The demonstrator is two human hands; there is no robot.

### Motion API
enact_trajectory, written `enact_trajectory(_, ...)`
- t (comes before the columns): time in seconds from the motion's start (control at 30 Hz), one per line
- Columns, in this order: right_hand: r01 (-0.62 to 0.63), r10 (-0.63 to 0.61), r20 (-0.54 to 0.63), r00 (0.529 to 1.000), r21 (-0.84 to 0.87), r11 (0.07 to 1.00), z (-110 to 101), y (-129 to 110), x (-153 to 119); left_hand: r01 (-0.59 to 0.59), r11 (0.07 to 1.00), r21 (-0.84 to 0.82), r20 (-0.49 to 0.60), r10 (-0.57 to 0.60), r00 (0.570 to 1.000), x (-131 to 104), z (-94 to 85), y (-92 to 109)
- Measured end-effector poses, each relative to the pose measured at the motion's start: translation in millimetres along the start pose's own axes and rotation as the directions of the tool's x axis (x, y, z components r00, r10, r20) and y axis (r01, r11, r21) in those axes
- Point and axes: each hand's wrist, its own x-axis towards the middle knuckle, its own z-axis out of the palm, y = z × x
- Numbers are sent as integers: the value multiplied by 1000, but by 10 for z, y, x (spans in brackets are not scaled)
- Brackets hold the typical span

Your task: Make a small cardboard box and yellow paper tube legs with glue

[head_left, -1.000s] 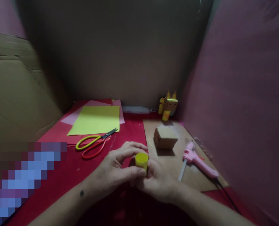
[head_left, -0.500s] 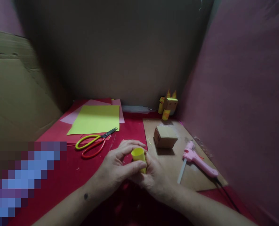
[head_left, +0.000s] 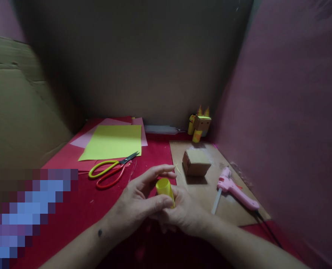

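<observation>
A short yellow paper tube (head_left: 163,186) stands between my two hands, tilted slightly, its round mouth facing up. My left hand (head_left: 143,190) presses its thumb on the near side of the tube, while its fingers arch over the far side, somewhat lifted. On the right side, my right hand (head_left: 185,211) wraps the lower part of the tube; some of its fingers are hidden beneath. Beyond my right hand, a small cardboard box (head_left: 196,163) rests on a cardboard sheet (head_left: 194,194). Scissors (head_left: 112,170) with one yellow and one red handle lie left of my hands, blades partly apart.
A pink glue gun (head_left: 233,190) with a glue stick lies on the cardboard at right, its cord trailing off. Yellow paper (head_left: 112,142) tops pink and red sheets at back left. A cardboard animal figure (head_left: 201,125) stands at the back. White sticks (head_left: 163,129) lie along the wall.
My left fingers have lifted and spread away from the tube's far side. The tube leans a little more, and my right hand's fingers show lower beneath it.
</observation>
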Motion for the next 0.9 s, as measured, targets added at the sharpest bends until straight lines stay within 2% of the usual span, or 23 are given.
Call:
enact_trajectory(0.17, -40, 36, 38, 999, 94, 995, -15, -49, -20, -140, 977, 161, -80, 154, 985, -3, -76, 70)
enact_trajectory(0.23, -76, 70, 75, 995, 77, 994, -23, -87, -37, -171, 956, 239, -35, 184, 982, -3, -132, 117)
enact_trajectory(0.37, -168, 166, 142, 976, 3, 986, -41, -149, -68, -196, 900, 388, 131, 157, 979, -29, -235, 219)
enact_trajectory(0.47, -174, 176, 171, 969, -23, 984, -35, -144, -74, -231, 857, 460, 170, 170, 971, -54, -275, 269)
enact_trajectory(0.53, -134, 135, 142, 981, -20, 991, -16, -116, -70, -244, 834, 496, 166, 185, 969, -62, -277, 277)
enact_trajectory(0.63, 16, -16, 4, 1000, -56, 998, 10, -58, -57, -259, 785, 563, 149, 212, 966, -59, -245, 255)
enact_trajectory(0.7, 112, -132, -88, 987, -199, 974, 7, -18, -50, -284, 733, 618, 134, 258, 957, -54, -214, 226)
enact_trajectory(0.77, 151, -216, -136, 967, -378, 913, -12, 17, -45, -309, 689, 656, 144, 288, 947, -47, -194, 200)
enact_trajectory(0.83, 144, -241, -147, 959, -480, 865, -34, 42, -43, -332, 662, 672, 177, 293, 940, -42, -190, 187)
enact_trajectory(0.9, 124, -203, -123, 971, -470, 874, -44, 50, -44, -358, 643, 677, 217, 291, 932, -39, -200, 191)
